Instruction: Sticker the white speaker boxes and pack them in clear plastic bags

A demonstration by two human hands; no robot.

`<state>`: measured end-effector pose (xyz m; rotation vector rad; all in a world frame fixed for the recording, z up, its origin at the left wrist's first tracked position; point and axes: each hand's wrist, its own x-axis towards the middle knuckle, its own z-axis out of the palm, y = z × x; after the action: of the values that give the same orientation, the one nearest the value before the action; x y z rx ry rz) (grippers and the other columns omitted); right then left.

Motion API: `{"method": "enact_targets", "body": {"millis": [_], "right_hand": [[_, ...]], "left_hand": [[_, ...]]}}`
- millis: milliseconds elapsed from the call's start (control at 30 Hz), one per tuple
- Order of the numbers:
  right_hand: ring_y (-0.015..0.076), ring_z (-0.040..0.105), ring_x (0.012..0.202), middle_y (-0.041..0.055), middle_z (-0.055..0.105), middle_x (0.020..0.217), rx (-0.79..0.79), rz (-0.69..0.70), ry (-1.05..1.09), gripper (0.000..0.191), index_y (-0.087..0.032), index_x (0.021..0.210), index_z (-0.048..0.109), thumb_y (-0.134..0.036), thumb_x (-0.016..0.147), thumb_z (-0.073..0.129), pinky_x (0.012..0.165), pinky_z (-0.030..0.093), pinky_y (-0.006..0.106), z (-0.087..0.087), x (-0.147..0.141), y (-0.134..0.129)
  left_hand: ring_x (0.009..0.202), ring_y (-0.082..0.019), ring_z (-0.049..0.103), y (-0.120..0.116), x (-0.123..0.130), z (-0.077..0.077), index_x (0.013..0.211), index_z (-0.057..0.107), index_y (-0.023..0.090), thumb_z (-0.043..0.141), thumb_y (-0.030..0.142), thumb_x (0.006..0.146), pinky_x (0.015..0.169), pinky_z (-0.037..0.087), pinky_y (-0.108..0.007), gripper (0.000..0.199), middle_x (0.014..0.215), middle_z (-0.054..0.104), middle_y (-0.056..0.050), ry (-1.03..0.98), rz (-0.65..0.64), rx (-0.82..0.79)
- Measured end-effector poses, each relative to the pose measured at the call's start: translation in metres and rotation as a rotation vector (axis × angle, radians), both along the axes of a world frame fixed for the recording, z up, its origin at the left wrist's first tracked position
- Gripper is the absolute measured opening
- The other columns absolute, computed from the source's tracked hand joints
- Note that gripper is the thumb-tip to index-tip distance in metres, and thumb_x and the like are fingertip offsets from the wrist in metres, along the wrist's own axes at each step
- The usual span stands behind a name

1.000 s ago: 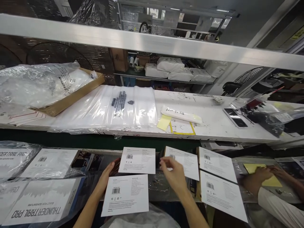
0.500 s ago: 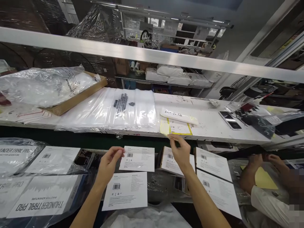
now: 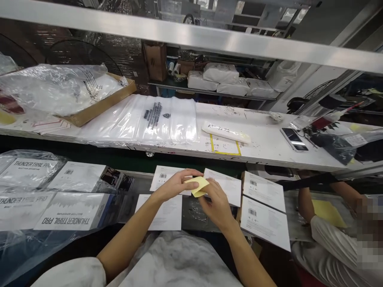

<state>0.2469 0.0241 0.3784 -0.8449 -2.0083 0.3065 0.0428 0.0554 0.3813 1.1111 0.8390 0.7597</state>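
Note:
Between my two hands is a small yellow slip of paper (image 3: 200, 187), bent and held above the white boxes. My left hand (image 3: 175, 186) pinches it from the left, thumb lying on top. From the right, the fingers of my right hand (image 3: 218, 203) close on its edge. Beneath and behind my hands are white printed boxes with barcodes: a back left box (image 3: 160, 175), a front left box (image 3: 161, 217) and a middle box (image 3: 226, 187). The left hand and arm partly cover the two left boxes. Further right, two more boxes (image 3: 265, 219) stand one before the other.
Ahead, a white shelf (image 3: 263, 145) carries clear plastic bags (image 3: 176, 123), a long white packet (image 3: 226, 132), a yellow tape outline (image 3: 226, 153) and a phone (image 3: 294, 139). Plastic-wrapped boxes (image 3: 72, 211) lie left. At right, a co-worker's arm (image 3: 305, 203) is beside yellow paper (image 3: 327, 213).
My right hand has drawn the yellow slip from the shelf edge down towards me. My left hand has moved right and now grips it too. The view has tilted downward.

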Motion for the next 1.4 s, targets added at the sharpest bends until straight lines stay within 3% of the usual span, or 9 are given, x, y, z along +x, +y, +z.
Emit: {"method": "enact_targets", "body": {"millis": [167,367,533,733,833,967,1100,1267,1400], "right_hand": [[0.0231,0.074,0.088,0.0038,0.080,0.098,-0.010,-0.074,-0.006,0.030,-0.027,0.113,0.064,-0.002,0.095,0.063,0.077,0.059,0.040,-0.004,0.001,-0.004],[0.0249,0.074,0.103,0.0036,0.080,0.105,-0.158,0.174,-0.028,0.030,-0.027,0.112,0.067,-0.006,0.091,0.067,0.090,0.058,0.045,-0.001,-0.004,-0.012],[0.0222,0.074,0.100,0.0063,0.079,0.105,-0.208,0.321,-0.058,0.016,-0.024,0.109,0.065,-0.010,0.100,0.065,0.087,0.059,0.040,-0.008,-0.012,-0.013],[0.0248,0.070,0.097,0.0100,0.075,0.105,-0.049,0.227,-0.131,0.016,-0.022,0.109,0.067,-0.010,0.099,0.067,0.081,0.060,0.040,-0.017,-0.009,-0.011],[0.0226,0.071,0.089,0.0094,0.074,0.101,-0.042,0.165,-0.114,0.017,-0.023,0.112,0.068,-0.011,0.101,0.063,0.073,0.060,0.037,-0.015,-0.007,-0.015],[0.0232,0.076,0.098,0.0086,0.079,0.107,-0.008,0.397,-0.185,0.020,-0.024,0.114,0.066,-0.011,0.102,0.060,0.082,0.063,0.038,-0.017,-0.021,-0.030],[0.0280,0.076,0.105,0.0120,0.079,0.110,0.060,0.443,-0.263,0.023,-0.023,0.119,0.065,-0.014,0.100,0.059,0.085,0.065,0.043,-0.020,-0.032,-0.037],[0.0307,0.072,0.115,0.0146,0.077,0.115,0.010,0.433,-0.261,0.026,-0.021,0.118,0.064,-0.009,0.095,0.061,0.096,0.063,0.050,-0.013,-0.036,-0.027],[0.0290,0.071,0.105,0.0116,0.076,0.106,-0.005,0.358,-0.252,0.025,-0.022,0.114,0.061,-0.008,0.093,0.060,0.092,0.063,0.048,-0.005,-0.047,-0.023]], "left_hand": [[0.140,-0.036,0.058,-0.025,-0.008,-0.006,0.161,0.051,0.029,0.096,0.055,0.072,0.117,0.045,-0.046,0.103,0.152,0.064,-0.015,-0.266,-0.045,-0.072],[0.117,-0.029,0.069,-0.041,-0.003,-0.016,0.119,0.081,0.020,0.075,0.059,0.092,0.094,0.055,-0.036,0.048,0.118,0.075,-0.013,-0.180,0.439,-0.190],[0.101,-0.024,0.070,-0.052,0.004,-0.018,0.108,0.078,0.018,0.071,0.066,0.092,0.076,0.051,-0.028,0.051,0.098,0.072,-0.008,-0.035,0.391,-0.184],[0.115,-0.024,0.065,-0.074,-0.001,-0.026,0.114,0.074,0.023,0.058,0.068,0.099,0.094,0.051,-0.032,0.049,0.119,0.069,-0.008,0.117,0.536,-0.059],[0.090,-0.023,0.068,-0.090,-0.012,-0.029,0.130,0.068,0.026,0.043,0.078,0.101,0.077,0.054,-0.033,0.065,0.096,0.068,-0.006,0.119,0.426,-0.203],[0.084,-0.021,0.069,-0.100,-0.018,-0.024,0.137,0.060,0.026,0.059,0.077,0.094,0.071,0.053,-0.030,0.067,0.107,0.070,-0.007,-0.174,0.362,-0.424],[0.088,-0.019,0.070,-0.096,-0.025,-0.018,0.140,0.058,0.027,0.087,0.053,0.084,0.074,0.051,-0.027,0.068,0.115,0.074,-0.008,-0.110,0.396,-0.349],[0.107,-0.028,0.072,-0.095,-0.043,-0.021,0.158,0.043,0.029,0.086,0.060,0.082,0.087,0.054,-0.035,0.093,0.140,0.069,-0.017,-0.172,0.163,-0.250],[0.125,-0.032,0.067,-0.096,-0.058,-0.028,0.160,0.039,0.031,0.093,0.057,0.073,0.101,0.051,-0.041,0.105,0.149,0.063,-0.019,-0.389,0.162,-0.246]]}}
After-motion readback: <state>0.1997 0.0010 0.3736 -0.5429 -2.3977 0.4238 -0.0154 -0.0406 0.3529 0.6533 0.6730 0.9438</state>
